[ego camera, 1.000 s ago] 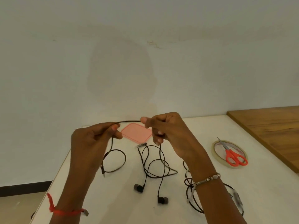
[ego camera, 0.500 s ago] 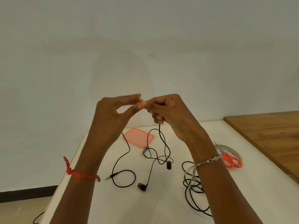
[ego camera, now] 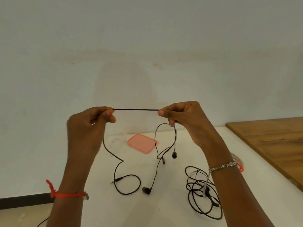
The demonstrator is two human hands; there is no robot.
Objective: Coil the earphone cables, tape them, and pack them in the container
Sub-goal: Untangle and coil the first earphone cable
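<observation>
A black earphone cable [ego camera: 136,109] is stretched taut and level between my two hands, held above the white table [ego camera: 114,210]. My left hand [ego camera: 89,126] pinches its left end; the plug end hangs down from it and loops on the table. My right hand [ego camera: 183,118] pinches the other end, with a loop and both earbuds dangling below. A second earphone cable [ego camera: 199,192], coiled and wrapped with a strip of tape, lies under my right forearm. A pink container lid [ego camera: 142,143] rests flat at the far middle of the table.
A tape roll [ego camera: 238,161] and orange scissors handle [ego camera: 241,167] peek out behind my right wrist. A wooden surface [ego camera: 270,141] adjoins the table on the right. A pale wall stands directly behind the table. Another cable end [ego camera: 43,222] shows at the table's left edge.
My hands were touching, fingertips together, half a second ago; they have moved apart and pulled a length of cable straight between them. The earbuds and plug shifted on the table.
</observation>
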